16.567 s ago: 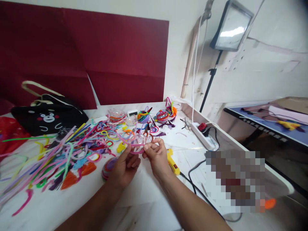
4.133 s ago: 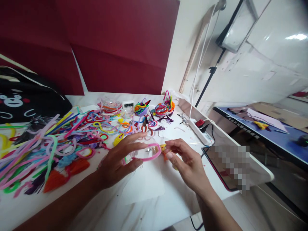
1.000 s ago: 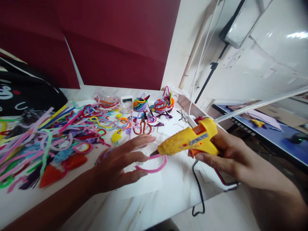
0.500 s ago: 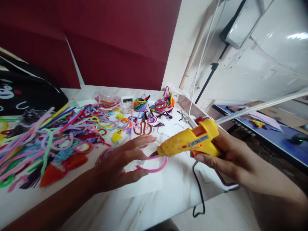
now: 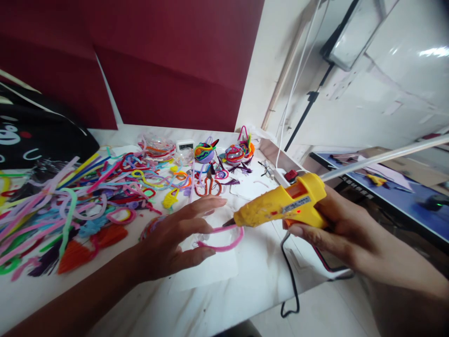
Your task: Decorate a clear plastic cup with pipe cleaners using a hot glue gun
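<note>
Lower centre: left hand (image 5: pixel 168 243) pinches a pink fuzzy loop (image 5: pixel 229 246); right hand (image 5: pixel 336 229) grips a yellow glue gun (image 5: pixel 261 208), nozzle at the loop's upper edge. Fingertips should stay steady, clear of the tip.

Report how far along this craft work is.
Apparently done: two wrapped balls at the back. In hand: the right hand holds the yellow glue gun, nozzle at a pink strip. Probably remaining: covering the clear piece, which looks mostly bare.
</note>
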`<state>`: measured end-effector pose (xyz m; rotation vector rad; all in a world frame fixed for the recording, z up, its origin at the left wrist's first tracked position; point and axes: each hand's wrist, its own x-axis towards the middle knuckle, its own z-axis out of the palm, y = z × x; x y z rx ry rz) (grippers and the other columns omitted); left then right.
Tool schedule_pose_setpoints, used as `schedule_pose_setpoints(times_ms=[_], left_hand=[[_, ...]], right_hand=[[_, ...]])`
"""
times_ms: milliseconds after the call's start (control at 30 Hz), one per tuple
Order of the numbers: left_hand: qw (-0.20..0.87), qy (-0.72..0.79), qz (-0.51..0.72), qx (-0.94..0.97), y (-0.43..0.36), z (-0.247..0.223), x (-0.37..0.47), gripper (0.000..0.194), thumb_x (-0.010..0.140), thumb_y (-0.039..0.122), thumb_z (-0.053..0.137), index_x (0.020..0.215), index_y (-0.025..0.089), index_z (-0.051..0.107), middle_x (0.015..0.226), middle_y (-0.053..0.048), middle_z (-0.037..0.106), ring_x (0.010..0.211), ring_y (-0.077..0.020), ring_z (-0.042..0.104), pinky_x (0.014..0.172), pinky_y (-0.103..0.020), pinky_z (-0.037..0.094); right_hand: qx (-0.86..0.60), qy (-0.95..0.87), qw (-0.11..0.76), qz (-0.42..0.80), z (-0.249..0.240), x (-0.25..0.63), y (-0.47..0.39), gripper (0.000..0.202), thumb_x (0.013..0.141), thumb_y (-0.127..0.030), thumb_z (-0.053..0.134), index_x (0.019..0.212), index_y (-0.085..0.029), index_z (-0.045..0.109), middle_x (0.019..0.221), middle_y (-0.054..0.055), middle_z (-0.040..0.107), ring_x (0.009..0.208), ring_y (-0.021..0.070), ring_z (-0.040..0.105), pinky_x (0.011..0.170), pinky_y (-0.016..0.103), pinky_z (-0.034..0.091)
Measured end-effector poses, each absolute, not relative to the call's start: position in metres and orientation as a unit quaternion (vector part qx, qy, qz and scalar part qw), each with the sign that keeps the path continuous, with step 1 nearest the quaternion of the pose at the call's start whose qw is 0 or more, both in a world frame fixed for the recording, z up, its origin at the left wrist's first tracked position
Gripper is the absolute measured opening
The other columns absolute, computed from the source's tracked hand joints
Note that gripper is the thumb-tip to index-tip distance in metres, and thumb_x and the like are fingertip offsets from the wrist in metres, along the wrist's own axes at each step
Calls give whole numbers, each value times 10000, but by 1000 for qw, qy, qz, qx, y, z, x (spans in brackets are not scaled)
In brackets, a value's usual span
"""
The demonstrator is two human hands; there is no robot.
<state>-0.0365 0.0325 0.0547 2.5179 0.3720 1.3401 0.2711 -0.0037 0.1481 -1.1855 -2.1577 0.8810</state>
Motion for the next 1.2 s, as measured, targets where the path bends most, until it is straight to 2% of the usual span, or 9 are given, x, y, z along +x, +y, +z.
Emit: schedule_pose_setpoints(times_ms=[133, 333, 467, 700, 833, 933, 1067, 1200], left_hand=[[128, 125, 465, 867, 33, 55, -37, 375, 857, 163, 653, 1183, 223, 479, 1406, -190, 537, 1322, -300, 502, 1022, -522, 494], [128, 121, 465, 868, 33, 52, -38, 370, 857, 156, 651, 1178, 207, 475, 1404, -196, 533, 1327, -307, 493, 1033, -532, 485], [126, 123, 467, 867, 33, 52, -37, 380, 848, 142, 655, 1175, 212, 475, 1397, -193, 542, 1321, -309, 500, 1029, -536, 487], [131, 131, 455, 871, 32, 53, -37, 371, 858, 160, 647, 1176, 237, 473, 1399, -179, 545, 1330, -307, 492, 1031, -543, 484], [139, 123, 454, 872, 32, 53, -37, 382, 865, 147, 637, 1195, 223, 461, 1414, -192, 522, 1347, -311, 470, 1055, -546, 461], [139, 117, 454, 872, 33, 52, -38, 399, 855, 134, 646, 1199, 216, 460, 1418, -197, 513, 1339, -312, 480, 1052, -526, 474], [143, 124, 449, 873, 33, 50, -38, 392, 863, 158, 643, 1203, 233, 461, 1421, -186, 514, 1339, -308, 480, 1055, -531, 471], [133, 121, 449, 875, 34, 49, -39, 375, 852, 139, 654, 1176, 197, 473, 1418, -205, 508, 1346, -314, 469, 1066, -526, 461]], right_hand=[[-442, -801, 262, 308, 147, 273, -3, 562, 883, -289, 657, 1402, -255, 445, 1045, 72, 686, 1042, 258, 646, 727, 237, 574], [-437, -810, 261, 291, 147, 279, -3, 538, 890, -293, 643, 1389, -264, 445, 1259, 85, 632, 1098, 256, 631, 819, 260, 576], [-437, -814, 253, 287, 145, 282, -3, 554, 908, -295, 616, 1418, -274, 402, 1329, 90, 590, 1151, 260, 606, 837, 271, 577], [-441, -807, 255, 300, 147, 276, -2, 588, 878, -281, 653, 1420, -276, 423, 1179, 93, 657, 1119, 293, 617, 799, 300, 586], [-438, -804, 245, 318, 148, 272, -2, 572, 897, -279, 631, 1421, -282, 399, 1124, 69, 656, 931, 226, 660, 757, 267, 577], [-435, -801, 245, 330, 147, 270, -2, 567, 907, -279, 619, 1422, -289, 383, 1100, 54, 655, 866, 195, 661, 718, 236, 568], [-428, -798, 244, 347, 147, 266, -2, 602, 916, -260, 605, 1453, -294, 335, 1129, 52, 657, 908, 187, 670, 765, 221, 566], [-424, -805, 245, 335, 148, 265, -2, 601, 915, -261, 606, 1454, -286, 340, 1167, 58, 649, 997, 204, 658, 826, 228, 563]])
